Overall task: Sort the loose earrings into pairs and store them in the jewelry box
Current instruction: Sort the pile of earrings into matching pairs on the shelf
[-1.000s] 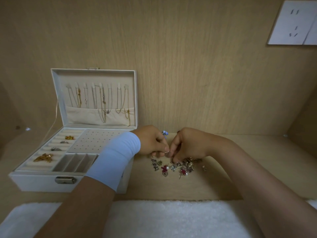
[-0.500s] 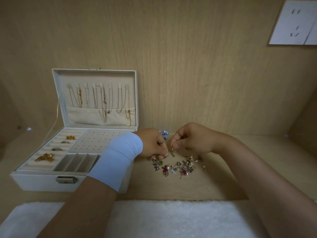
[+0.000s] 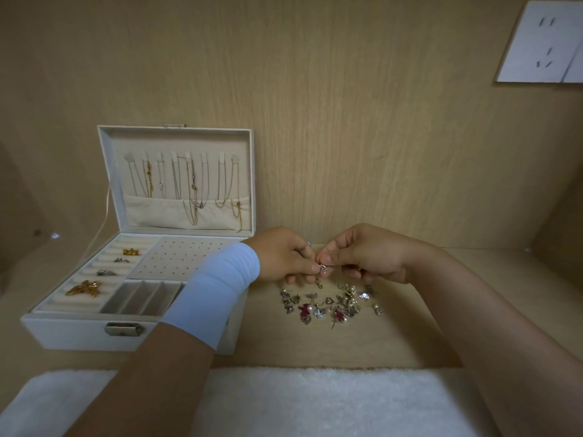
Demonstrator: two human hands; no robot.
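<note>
A white jewelry box [image 3: 79, 332] stands open at the left, with a perforated earring panel [image 3: 179, 258], ring rolls holding gold and silver pieces, and necklaces hung in the lid. A heap of loose earrings [image 3: 331, 305] lies on the wooden shelf right of the box. Just above the heap, my left hand [image 3: 284, 257] and my right hand [image 3: 369, 253] meet fingertip to fingertip, both pinching a small silver earring [image 3: 323, 269]. A blue wristband covers my left wrist and hides the box's right front corner.
A white fluffy mat [image 3: 315, 402] lies along the near edge. The wooden back wall rises right behind the hands, with a white socket plate [image 3: 542, 42] at the upper right. A tiny blue piece [image 3: 309, 244] peeks out behind my left fingers.
My right hand lifted off the heap with a small silver earring and moved left to meet my left hand; both hands now sit slightly higher above the pile.
</note>
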